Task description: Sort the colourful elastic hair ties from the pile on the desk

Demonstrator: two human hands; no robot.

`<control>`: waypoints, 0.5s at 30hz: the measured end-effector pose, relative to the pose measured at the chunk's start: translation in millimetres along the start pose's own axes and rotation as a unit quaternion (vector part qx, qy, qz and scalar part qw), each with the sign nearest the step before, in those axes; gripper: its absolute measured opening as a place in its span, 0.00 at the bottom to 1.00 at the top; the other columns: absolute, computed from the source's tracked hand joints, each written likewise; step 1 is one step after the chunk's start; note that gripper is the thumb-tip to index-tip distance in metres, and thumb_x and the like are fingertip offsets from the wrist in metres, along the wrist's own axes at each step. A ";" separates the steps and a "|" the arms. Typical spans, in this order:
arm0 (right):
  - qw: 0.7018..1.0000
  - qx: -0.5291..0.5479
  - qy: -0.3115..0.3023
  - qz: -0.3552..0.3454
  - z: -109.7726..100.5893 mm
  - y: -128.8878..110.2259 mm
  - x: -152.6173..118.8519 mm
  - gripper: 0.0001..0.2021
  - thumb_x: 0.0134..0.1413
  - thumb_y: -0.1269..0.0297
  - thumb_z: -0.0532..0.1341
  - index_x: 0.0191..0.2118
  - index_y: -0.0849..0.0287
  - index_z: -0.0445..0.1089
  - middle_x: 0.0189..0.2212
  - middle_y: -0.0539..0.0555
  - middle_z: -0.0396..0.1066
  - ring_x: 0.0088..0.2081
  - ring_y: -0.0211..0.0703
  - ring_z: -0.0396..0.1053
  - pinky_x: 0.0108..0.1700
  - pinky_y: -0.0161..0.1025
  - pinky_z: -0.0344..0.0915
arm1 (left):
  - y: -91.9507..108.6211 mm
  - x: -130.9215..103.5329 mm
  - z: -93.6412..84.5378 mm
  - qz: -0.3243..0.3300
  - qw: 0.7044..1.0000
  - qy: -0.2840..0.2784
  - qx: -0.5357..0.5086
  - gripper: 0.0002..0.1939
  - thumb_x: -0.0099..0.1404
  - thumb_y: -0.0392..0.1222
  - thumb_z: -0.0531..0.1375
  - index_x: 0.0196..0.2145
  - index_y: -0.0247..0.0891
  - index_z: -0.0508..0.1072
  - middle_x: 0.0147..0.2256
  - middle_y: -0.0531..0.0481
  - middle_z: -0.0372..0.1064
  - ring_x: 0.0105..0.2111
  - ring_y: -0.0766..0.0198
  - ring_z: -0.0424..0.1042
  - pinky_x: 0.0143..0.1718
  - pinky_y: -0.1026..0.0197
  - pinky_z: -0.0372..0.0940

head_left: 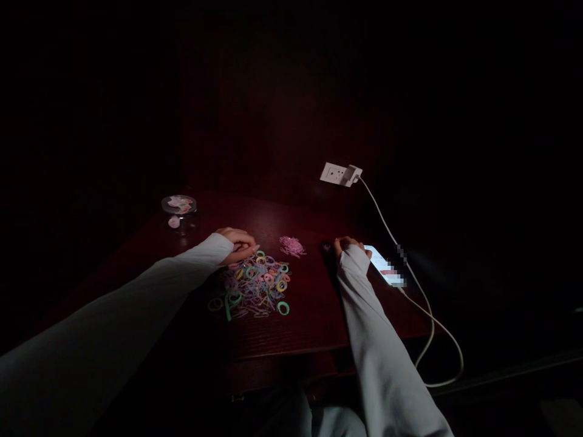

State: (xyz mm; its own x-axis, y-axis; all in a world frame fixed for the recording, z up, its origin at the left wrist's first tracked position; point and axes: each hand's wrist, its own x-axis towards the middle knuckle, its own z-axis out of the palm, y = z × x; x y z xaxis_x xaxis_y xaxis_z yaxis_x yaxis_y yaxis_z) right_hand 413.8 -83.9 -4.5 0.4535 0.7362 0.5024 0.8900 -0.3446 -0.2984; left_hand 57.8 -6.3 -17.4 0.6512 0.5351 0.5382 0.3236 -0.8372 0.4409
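A mixed heap of colourful hair ties [259, 288] lies on the dark red table [314, 315]. My left hand [239, 243] is at the heap's upper left edge, its fingers curled together; whatever they may hold is too small to make out. Behind the heap, to its right, sits a small pile of pink bands [292, 246]. My right hand [350, 245] rests farther right, beside the lit phone [385, 267], with its fingers curled and their tips mostly hidden. Something small and pinkish lies in shadow just left of that hand.
At the back left stands a clear jar [179, 206] with a patterned lid. A white charger [352, 175] is plugged into the wall socket [333, 173], and its cable [426, 297] loops past the phone over the table's right edge.
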 end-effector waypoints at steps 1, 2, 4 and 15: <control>1.000 0.006 0.005 -0.005 0.9 0.3 0.3 0.16 0.68 0.56 0.56 0.43 0.55 0.81 0.41 0.63 0.79 0.46 0.57 0.67 0.51 0.52 0.55 | 0.4 0.2 -0.6 0.000 1.000 -0.002 0.001 0.19 0.73 0.51 0.59 0.32 0.38 0.82 0.24 0.53 0.70 0.25 0.67 0.64 0.32 0.65 0.57; 1.000 0.009 0.006 -0.010 1.3 -0.4 0.2 0.16 0.67 0.56 0.56 0.43 0.55 0.81 0.42 0.62 0.79 0.47 0.56 0.67 0.51 0.51 0.54 | 0.6 0.5 -1.2 -0.001 1.000 -0.005 0.004 0.19 0.73 0.51 0.58 0.32 0.38 0.82 0.24 0.53 0.70 0.25 0.67 0.64 0.32 0.65 0.57; 1.000 0.010 -0.002 -0.029 0.9 -4.2 -0.8 0.15 0.68 0.57 0.57 0.45 0.55 0.80 0.44 0.61 0.79 0.48 0.55 0.67 0.53 0.50 0.53 | 0.5 0.8 -2.3 -0.003 1.000 -0.006 0.012 0.19 0.73 0.51 0.58 0.31 0.38 0.82 0.24 0.53 0.69 0.25 0.67 0.63 0.32 0.64 0.57; 0.974 0.083 -0.070 -0.200 -1.3 -30.3 -12.2 0.09 0.65 0.55 0.64 0.42 0.49 0.82 0.37 0.54 0.78 0.45 0.52 0.65 0.53 0.48 0.50 | -15.5 3.4 12.2 -0.005 0.999 0.037 0.026 0.20 0.70 0.52 0.58 0.26 0.39 0.79 0.20 0.54 0.65 0.24 0.67 0.61 0.30 0.64 0.54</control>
State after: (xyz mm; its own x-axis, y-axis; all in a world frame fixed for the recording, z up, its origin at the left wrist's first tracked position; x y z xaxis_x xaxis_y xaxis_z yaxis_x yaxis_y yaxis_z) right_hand 381.4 -83.1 -0.5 0.0510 0.8687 0.4926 0.9692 0.0759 -0.2342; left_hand 63.4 7.2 -31.2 0.5957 0.5492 0.5862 0.3670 -0.8352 0.4095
